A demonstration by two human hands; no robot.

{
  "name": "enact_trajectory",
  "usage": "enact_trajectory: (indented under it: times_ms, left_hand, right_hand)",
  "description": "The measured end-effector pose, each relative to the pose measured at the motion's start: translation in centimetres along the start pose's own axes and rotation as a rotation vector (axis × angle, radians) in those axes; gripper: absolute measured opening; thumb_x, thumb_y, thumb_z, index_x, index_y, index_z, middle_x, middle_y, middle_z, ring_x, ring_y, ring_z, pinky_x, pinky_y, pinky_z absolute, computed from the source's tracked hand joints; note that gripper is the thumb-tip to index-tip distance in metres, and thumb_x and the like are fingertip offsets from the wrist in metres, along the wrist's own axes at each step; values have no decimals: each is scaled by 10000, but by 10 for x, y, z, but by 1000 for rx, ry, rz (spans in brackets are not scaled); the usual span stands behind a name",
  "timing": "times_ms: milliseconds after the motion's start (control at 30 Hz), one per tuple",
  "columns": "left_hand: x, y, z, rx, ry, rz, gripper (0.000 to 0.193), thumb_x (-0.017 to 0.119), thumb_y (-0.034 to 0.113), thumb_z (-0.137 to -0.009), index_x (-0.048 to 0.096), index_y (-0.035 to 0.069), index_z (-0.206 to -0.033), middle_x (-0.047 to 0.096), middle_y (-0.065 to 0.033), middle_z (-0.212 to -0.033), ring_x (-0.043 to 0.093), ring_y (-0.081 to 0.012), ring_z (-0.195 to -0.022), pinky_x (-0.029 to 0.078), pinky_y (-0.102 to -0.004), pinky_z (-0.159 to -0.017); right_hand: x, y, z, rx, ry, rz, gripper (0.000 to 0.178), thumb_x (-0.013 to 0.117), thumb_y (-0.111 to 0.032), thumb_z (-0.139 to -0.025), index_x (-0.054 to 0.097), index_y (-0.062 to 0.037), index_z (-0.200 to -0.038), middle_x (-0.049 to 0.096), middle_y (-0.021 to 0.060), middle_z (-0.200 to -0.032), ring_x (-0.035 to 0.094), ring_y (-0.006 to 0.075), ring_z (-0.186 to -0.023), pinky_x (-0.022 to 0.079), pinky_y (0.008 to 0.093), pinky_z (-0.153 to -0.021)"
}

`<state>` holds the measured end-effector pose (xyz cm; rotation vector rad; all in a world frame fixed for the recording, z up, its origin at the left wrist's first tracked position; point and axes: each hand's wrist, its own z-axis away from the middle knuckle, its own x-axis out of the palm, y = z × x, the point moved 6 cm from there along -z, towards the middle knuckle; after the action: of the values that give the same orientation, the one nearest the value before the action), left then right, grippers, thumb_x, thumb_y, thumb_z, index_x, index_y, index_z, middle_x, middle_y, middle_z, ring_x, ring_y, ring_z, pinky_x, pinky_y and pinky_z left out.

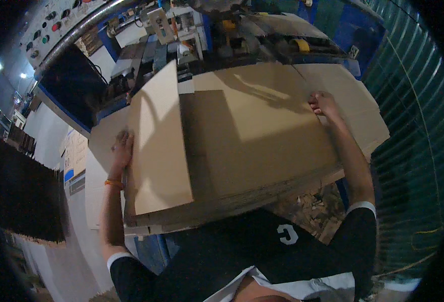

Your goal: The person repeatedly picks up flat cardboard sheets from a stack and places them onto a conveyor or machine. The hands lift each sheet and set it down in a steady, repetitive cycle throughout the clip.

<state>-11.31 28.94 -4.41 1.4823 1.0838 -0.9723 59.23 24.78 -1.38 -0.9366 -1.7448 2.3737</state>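
Note:
A brown cardboard sheet [272,136] lies across a stack in front of me, with one panel [156,146] folded up at its left and leaning over it. My left hand [123,149] is against the outer side of that raised panel, its fingers stretched out flat. Over at the right, my right hand [322,104] is closed, fingers curled, at the crease between the sheet and a right-hand panel [355,95]. Whether an edge is pinched inside the right fingers cannot be seen. Shadows fall across the cardboard.
Beyond the stack stands a blue machine [355,35] with rollers and metal parts. A control panel [46,30] with coloured buttons is at upper left. A green corrugated wall [413,126] runs along the right. Cardboard scraps [307,214] lie below the stack. Dark stacked sheets [28,189] stand left.

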Motion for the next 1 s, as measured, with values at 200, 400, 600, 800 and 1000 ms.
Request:
enact_trajectory:
  times_ms: [200, 400, 600, 800, 1000]
  left_hand:
    - [11, 12, -4, 62, 160, 306, 511, 498, 351, -890, 464, 20, -1278, 419, -139, -1358, 366, -271, -1275, 174, -443, -1071]
    - [2, 76, -6, 234, 15, 218, 476, 529, 282, -878, 471, 22, -1272, 430, -152, -1349, 331, -273, -1302, 199, -428, -1066]
    - [-3, 107, -10, 326, 120, 262, 489, 563, 269, -861, 465, 30, -1277, 439, -167, -1335, 309, -308, -1311, 171, -453, -1075]
    - [-55, 165, 114, 501, -69, 515, 785, 704, 384, -730, 352, 57, -1351, 283, -179, -1430, 241, -355, -1333, 155, -506, -1079]
    - [-65, 188, 183, 503, -21, -57, 849, 724, 363, -650, 351, 74, -1356, 305, -162, -1420, 274, -332, -1323, 222, -543, -1051]
  right_hand:
    - [13, 10, -56, -301, 85, 184, 403, 451, -369, -908, 645, -22, -976, 645, 126, -816, 592, 255, -760, 466, 380, -709]
    - [28, -3, -43, -307, 294, 841, 393, 469, -376, -874, 643, -44, -994, 620, 232, -836, 594, 389, -779, 458, 441, -734]
    - [33, -16, -23, -271, 244, 824, 386, 496, -334, -866, 605, -25, -1069, 591, 267, -914, 580, 396, -871, 448, 444, -778]
    - [14, -15, 86, -637, -46, 746, 610, 605, -329, -805, 418, -44, -1311, 331, 229, -1388, 288, 401, -1289, 238, 444, -1071]
    - [11, 14, 199, -654, -364, 934, 913, 774, -495, -531, 455, -148, -1313, 225, 90, -1473, 163, 335, -1358, 140, 513, -1093]
